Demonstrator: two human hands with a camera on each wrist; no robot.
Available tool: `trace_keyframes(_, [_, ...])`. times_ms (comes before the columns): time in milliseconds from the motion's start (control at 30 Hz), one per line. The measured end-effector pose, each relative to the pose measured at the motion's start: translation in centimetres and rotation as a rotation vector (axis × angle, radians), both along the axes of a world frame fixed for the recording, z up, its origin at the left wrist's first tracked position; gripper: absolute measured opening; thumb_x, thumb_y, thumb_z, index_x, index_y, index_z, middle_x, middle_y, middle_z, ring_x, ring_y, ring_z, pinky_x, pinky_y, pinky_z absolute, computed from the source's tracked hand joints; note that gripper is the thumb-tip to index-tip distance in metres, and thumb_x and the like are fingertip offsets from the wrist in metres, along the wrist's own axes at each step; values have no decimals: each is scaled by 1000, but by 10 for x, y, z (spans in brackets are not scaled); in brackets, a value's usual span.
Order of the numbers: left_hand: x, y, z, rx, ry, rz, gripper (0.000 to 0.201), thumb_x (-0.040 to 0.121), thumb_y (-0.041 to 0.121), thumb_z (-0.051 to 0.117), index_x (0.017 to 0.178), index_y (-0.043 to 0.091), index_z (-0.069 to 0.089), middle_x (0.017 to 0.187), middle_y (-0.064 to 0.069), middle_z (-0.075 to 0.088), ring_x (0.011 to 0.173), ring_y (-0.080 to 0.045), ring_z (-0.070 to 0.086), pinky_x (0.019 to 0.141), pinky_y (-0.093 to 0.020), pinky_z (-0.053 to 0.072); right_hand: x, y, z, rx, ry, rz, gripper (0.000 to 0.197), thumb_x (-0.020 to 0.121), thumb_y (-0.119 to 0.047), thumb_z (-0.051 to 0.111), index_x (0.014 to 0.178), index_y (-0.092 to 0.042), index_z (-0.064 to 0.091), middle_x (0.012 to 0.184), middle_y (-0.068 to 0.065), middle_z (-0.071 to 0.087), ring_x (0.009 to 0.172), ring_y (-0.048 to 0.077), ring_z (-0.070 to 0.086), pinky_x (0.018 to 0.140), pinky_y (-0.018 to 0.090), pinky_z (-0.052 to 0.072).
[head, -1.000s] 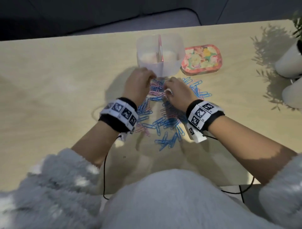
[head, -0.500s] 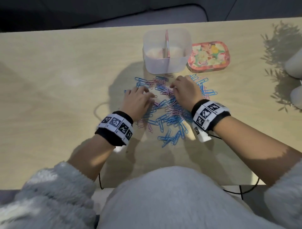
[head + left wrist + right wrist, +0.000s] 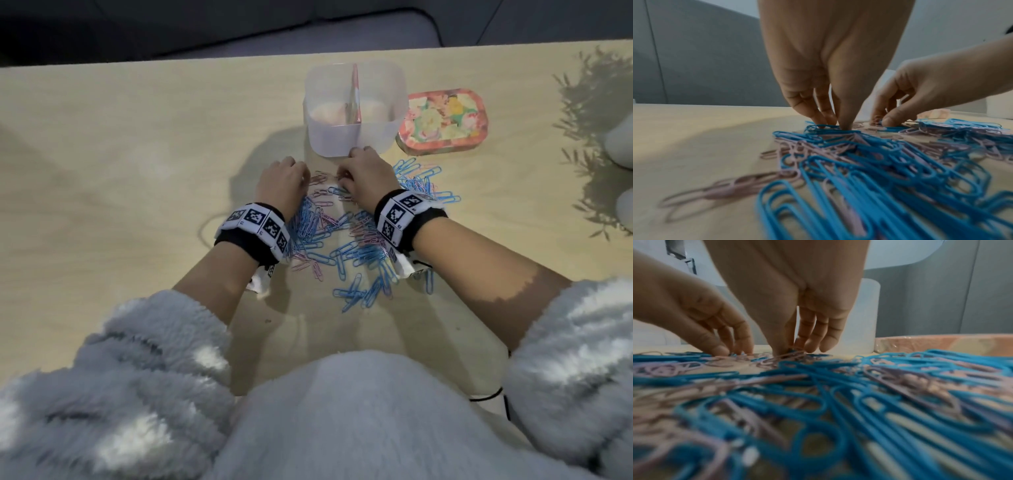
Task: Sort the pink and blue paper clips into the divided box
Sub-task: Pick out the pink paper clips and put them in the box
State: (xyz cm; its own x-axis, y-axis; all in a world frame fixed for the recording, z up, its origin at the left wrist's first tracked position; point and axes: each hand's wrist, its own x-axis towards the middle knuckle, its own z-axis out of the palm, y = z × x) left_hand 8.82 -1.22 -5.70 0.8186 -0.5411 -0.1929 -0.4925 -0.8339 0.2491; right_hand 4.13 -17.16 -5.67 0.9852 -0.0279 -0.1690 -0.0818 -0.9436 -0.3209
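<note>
A mixed pile of pink and blue paper clips (image 3: 342, 240) lies on the wooden table in front of the translucent divided box (image 3: 342, 142). Both hands reach down onto the pile's far edge, just short of the box. My left hand (image 3: 306, 175) brings thumb and fingertips together on blue clips (image 3: 824, 126). My right hand (image 3: 343, 175) pinches a pink clip (image 3: 777, 359) between thumb and index finger, with the other fingers hanging loose. In the left wrist view the right hand (image 3: 882, 121) sits close beside the left hand (image 3: 833, 125). What the box compartments hold is unclear.
A floral tin (image 3: 442, 120) lies right of the box, touching the clips' far right spread. White rounded objects (image 3: 621, 144) stand at the table's right edge among plant shadows. A thin cable (image 3: 205, 226) loops left of my left wrist.
My left hand has moved forward and right, from the pile's left side to its far edge beside the right hand. My right hand has stayed near the box front.
</note>
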Motion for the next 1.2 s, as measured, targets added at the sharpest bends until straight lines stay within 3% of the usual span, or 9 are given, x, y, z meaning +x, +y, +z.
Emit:
trace_keyframes(167, [-1, 5, 1, -11, -22, -14, 24, 91, 20, 52, 112, 11, 60, 115, -13, 58, 105, -33, 53, 88, -41, 43, -11, -11, -5, 170, -8, -120, 10, 82, -13, 62, 87, -7, 69, 97, 12, 65, 101, 29, 54, 78, 34, 44])
trace_keyframes(333, [5, -14, 5, -67, 51, -86, 37, 89, 11, 53, 126, 10, 55, 127, -13, 53, 114, -33, 49, 97, -41, 41, -17, -22, 10, 531, 41, -322, 12, 71, -12, 78, 75, -5, 70, 64, -2, 62, 53, 4, 56, 53, 15, 45])
trace_keyframes(400, [7, -20, 7, -73, 88, -116, 35, 88, 5, 52, 122, 8, 58, 126, -14, 54, 113, -34, 51, 98, -41, 42, -19, -26, 21, 674, 82, -341, 16, 71, -12, 79, 65, -12, 64, 61, -5, 58, 46, -4, 53, 48, 8, 43])
trace_keyframes(467, [8, -23, 8, -61, 92, -134, 28, 88, 4, 51, 113, 7, 64, 119, -15, 57, 108, -34, 55, 93, -40, 44, -20, -29, 32, 760, 132, -351, 16, 74, -14, 76, 66, -17, 64, 65, -2, 61, 52, 1, 55, 49, 14, 45])
trace_keyframes(600, [4, -25, 8, -34, 106, -119, 24, 86, 0, 49, 104, 4, 64, 112, -18, 61, 104, -35, 56, 91, -42, 46, -10, -34, 54, 808, 127, -345, 8, 81, -14, 70, 85, -7, 68, 70, -2, 63, 52, 2, 56, 47, 17, 45])
trace_keyframes(800, [-3, -22, 3, -33, 67, -138, 18, 87, -1, 47, 101, 0, 59, 109, -21, 57, 102, -38, 54, 87, -48, 46, 41, -26, 76, 801, -146, -435, 22, 83, -9, 63, 64, -15, 57, 61, 1, 60, 44, 3, 55, 43, 20, 46])
trace_keyframes(900, [-5, -21, 4, -23, 71, -132, 25, 88, -1, 44, 110, 2, 56, 111, -21, 57, 105, -37, 53, 89, -45, 45, 55, -21, 76, 751, -134, -409, 10, 84, -7, 60, 77, -3, 66, 66, 2, 60, 54, 9, 58, 59, 28, 53])
trace_keyframes(1033, [-4, -18, 6, -22, 95, -142, 26, 89, 1, 44, 110, 3, 59, 113, -20, 57, 107, -36, 53, 90, -41, 43, 48, -20, 72, 471, -240, -304, 25, 86, -7, 52, 106, -4, 67, 104, 8, 67, 97, 19, 62, 92, 29, 50])
trace_keyframes(1200, [-3, -14, 15, -138, 106, -104, 23, 90, 4, 47, 108, 1, 61, 113, -19, 58, 106, -34, 54, 89, -36, 40, 1, -12, 45, 411, -497, -201, 19, 86, -8, 51, 95, -5, 68, 89, 8, 70, 81, 17, 64, 77, 25, 53])
